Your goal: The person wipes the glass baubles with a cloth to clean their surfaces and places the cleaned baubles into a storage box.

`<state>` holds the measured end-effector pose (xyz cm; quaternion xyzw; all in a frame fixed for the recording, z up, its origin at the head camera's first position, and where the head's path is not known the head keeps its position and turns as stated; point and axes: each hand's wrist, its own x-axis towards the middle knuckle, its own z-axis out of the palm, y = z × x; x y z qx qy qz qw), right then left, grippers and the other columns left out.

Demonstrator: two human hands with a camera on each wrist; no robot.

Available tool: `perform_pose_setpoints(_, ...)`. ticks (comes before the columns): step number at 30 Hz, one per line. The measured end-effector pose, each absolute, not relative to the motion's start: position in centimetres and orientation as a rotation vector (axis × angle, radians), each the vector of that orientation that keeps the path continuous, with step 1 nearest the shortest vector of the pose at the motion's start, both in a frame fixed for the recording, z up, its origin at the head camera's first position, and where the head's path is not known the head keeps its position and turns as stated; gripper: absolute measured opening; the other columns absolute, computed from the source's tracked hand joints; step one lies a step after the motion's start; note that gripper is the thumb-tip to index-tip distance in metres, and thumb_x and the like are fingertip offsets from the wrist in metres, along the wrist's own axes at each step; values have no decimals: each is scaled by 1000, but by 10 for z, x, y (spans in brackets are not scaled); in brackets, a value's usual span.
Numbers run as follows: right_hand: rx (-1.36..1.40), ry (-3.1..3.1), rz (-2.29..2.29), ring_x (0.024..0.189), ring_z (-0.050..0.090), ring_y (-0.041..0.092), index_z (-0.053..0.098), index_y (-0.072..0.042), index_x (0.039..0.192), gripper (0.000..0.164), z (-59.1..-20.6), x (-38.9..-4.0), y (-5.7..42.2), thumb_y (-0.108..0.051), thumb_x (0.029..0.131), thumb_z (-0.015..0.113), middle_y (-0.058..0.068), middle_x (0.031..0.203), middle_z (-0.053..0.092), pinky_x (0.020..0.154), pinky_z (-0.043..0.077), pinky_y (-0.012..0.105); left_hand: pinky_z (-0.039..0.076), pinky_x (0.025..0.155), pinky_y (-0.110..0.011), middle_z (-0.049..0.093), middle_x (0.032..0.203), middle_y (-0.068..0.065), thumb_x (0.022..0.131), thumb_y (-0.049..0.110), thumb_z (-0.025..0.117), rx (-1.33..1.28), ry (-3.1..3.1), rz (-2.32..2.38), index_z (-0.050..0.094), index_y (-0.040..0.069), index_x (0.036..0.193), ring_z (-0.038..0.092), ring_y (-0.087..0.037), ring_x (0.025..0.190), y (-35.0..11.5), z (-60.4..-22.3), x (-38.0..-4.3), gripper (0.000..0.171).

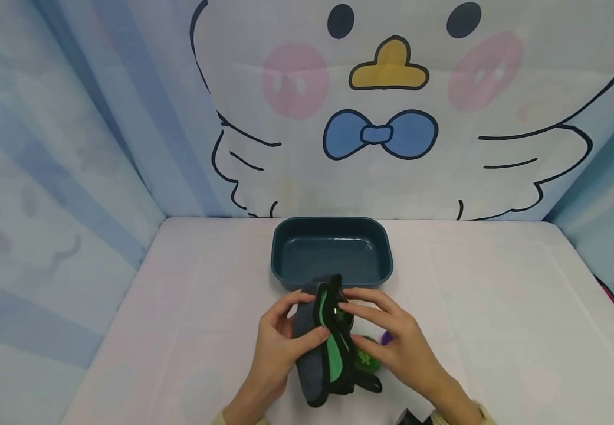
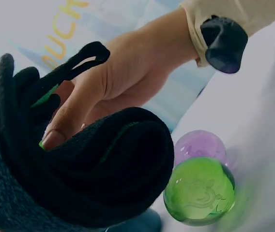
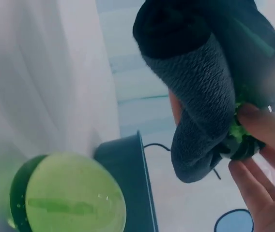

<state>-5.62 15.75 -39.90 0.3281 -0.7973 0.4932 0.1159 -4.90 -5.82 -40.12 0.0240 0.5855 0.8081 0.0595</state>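
Note:
My left hand [image 1: 288, 342] holds a folded fabric piece [image 1: 309, 348], dark grey with black edging, a green strip and a black loop; its thumb lies over the green strip. At its right side my right hand [image 1: 399, 336] pinches a clear green ball [image 3: 236, 137] between thumb and fingers, partly hidden against the folds. In the left wrist view the fabric [image 2: 94, 179] appears curled into a roll. Another clear green ball [image 2: 200, 191] lies on the table, just right of the fabric, with a clear purple ball [image 2: 200, 145] beside it.
Behind the hands, a dark teal rectangular tray [image 1: 333, 221] stands near the table's back edge; the fabric's top overlaps its front rim in the head view. White cloth covers the table [image 1: 498, 307]. Printed curtains [image 1: 381, 183] hang behind and at both sides.

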Motion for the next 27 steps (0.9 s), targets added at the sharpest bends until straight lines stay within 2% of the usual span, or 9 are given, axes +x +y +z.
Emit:
perform_pose_setpoints(3, 972, -2313, 1425, 126, 56, 12, 65, -11, 130, 57, -399, -56, 157, 7, 77, 79, 8, 134, 59, 98, 49, 16, 56, 92, -29, 50, 138, -12, 76, 1, 83, 108, 1797, 2430, 62, 3, 121, 54, -26, 118, -59, -402, -49, 49)
perform_pose_setpoints(6, 933, -2304, 1579, 121, 60, 10, 62, -6, 131, 53, -399, -56, 157, 6, 81, 75, 12, 132, 61, 90, 56, 24, 53, 97, -30, 53, 137, -12, 76, -1, 82, 212, 1803, 2423, 62, 2, 120, 52, -28, 123, -60, -403, -49, 48)
perform_pose_setpoints(10, 791, -2324, 1830, 115, 63, 8, 60, -4, 133, 47, -397, -54, 156, 4, 87, 70, 15, 128, 63, 84, 59, 31, 54, 97, -33, 53, 137, -14, 76, -3, 81, 322, 1784, 2419, 61, 1, 119, 56, -29, 119, -60, -403, -49, 47)
perform_pose_setpoints(15, 728, -2349, 1832, 116, 61, 9, 61, -8, 133, 46, -397, -54, 154, 1, 88, 70, 10, 128, 62, 86, 59, 31, 52, 100, -30, 55, 134, -12, 76, -1, 82, 237, 1781, 2433, 61, 1, 119, 53, -26, 123, -58, -405, -51, 48)
perform_pose_setpoints(18, 774, -2330, 1740, 120, 59, 10, 62, -10, 132, 52, -398, -55, 154, 5, 83, 74, 7, 130, 59, 90, 57, 29, 52, 98, -29, 54, 133, -11, 76, -1, 82, 147, 1776, 2447, 61, 3, 120, 51, -25, 124, -57, -406, -52, 49)
perform_pose_setpoints(22, 885, -2305, 1526, 126, 54, 12, 63, -10, 130, 61, -400, -56, 155, 9, 75, 80, 8, 132, 58, 98, 50, 20, 56, 93, -30, 52, 135, -11, 76, -1, 81, 103, 1760, 2465, 61, 4, 120, 52, -26, 122, -56, -406, -51, 49)
perform_pose_setpoints(27, 962, -2247, 1396, 128, 53, 12, 63, -8, 131, 50, -402, -55, 153, -2, 83, 77, 10, 133, 59, 101, 46, 16, 55, 95, -31, 52, 138, -12, 76, -1, 82, 165, 1758, 2463, 62, 4, 119, 52, -27, 123, -58, -404, -51, 48)
